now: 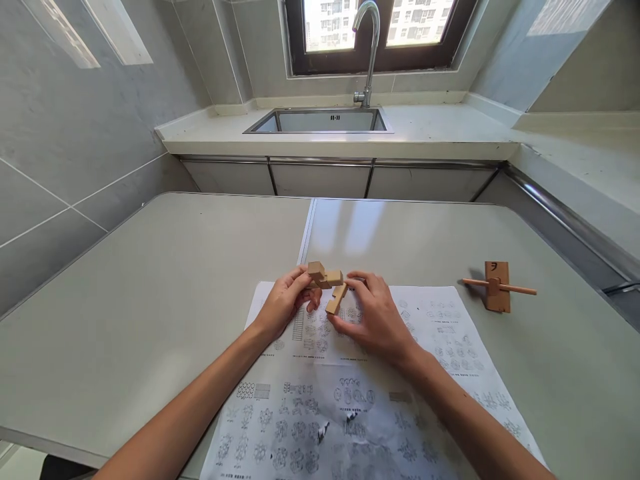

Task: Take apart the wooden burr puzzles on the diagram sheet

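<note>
My left hand (287,299) is closed on a few joined wooden puzzle pieces (325,276), pinched between thumb and fingers. Close by on the right, my right hand (373,313) grips a single notched wooden puzzle piece (337,299) between thumb and fingertips. This piece is tilted, its upper end right by the joined pieces; whether they touch I cannot tell. Both hands are above a large printed sheet (320,373) with rows of small line drawings of assemblies. Parts of the pieces are hidden behind my left fingers.
On the table's right side lies a brown wooden block (497,303) with a thin rod (520,290) through it. The pale table (150,320) has a seam down its middle. Beyond it are a counter with a sink (325,121), a faucet (371,53) and a window.
</note>
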A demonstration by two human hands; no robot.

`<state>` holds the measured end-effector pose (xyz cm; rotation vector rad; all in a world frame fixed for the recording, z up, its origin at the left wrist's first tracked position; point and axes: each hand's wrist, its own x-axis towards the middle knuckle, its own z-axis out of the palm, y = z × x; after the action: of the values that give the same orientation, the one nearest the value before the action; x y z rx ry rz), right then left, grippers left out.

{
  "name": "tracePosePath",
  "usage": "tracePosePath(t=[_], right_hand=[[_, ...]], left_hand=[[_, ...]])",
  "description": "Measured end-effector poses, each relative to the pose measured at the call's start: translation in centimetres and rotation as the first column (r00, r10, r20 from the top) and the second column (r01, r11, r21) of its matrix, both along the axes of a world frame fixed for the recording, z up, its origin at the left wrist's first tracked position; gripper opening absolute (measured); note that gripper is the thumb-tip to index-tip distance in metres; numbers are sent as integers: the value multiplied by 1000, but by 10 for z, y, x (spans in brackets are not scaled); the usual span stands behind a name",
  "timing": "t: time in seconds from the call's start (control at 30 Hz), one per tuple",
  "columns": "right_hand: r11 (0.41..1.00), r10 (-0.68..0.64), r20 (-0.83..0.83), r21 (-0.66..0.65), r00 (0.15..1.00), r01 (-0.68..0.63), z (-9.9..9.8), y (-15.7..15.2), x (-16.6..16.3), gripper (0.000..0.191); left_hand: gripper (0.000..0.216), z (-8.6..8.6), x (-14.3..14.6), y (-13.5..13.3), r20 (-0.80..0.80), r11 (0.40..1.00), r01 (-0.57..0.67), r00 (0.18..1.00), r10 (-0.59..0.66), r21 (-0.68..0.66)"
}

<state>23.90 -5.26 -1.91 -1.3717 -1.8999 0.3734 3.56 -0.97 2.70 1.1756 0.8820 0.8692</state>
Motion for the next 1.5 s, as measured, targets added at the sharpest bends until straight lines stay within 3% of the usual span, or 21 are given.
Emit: tracePosePath(t=[0.13, 0.27, 0.37, 0.7, 0.87, 1.1, 1.2, 1.4, 1.5], right_hand=[[1000, 25, -110, 8, 994, -24, 5, -2, 1, 51], [997, 75, -252, 28, 965, -70, 12, -4, 2, 24], [995, 97, -283, 41, 954, -89, 15, -5, 2, 14], [983, 49, -231, 185, 972, -6, 13, -7, 1, 12], [995, -13, -291, 88, 957, 40, 15, -7, 0, 13], [972, -217, -564, -202, 796, 122, 17, -6, 4, 30], [952, -265, -609, -286, 748, 105, 15, -5, 5, 35], [931, -281, -500, -348, 819, 107, 12, -5, 5, 43], [939, -249, -415, -326, 875, 113, 13, -5, 4, 45]], left_hand=[[35, 2, 0, -4, -90, 997, 48, 995, -42, 57], [36, 5, 2, -9, -168, 996, 56, 985, -43, 74], [39, 5, 4, -12, -217, 992, 80, 975, -58, 95], [66, -3, 4, -17, -370, 972, 143, 927, -65, 186], [60, -4, 6, -17, -385, 953, 170, 921, -64, 251], [57, -14, 8, -18, -493, 859, 205, 868, 63, 469], [71, -16, 7, -19, -518, 792, 266, 852, 73, 549], [115, -18, 4, -20, -612, 592, 494, 791, -2, 637], [117, -21, 4, -19, -630, 570, 513, 777, 10, 642]])
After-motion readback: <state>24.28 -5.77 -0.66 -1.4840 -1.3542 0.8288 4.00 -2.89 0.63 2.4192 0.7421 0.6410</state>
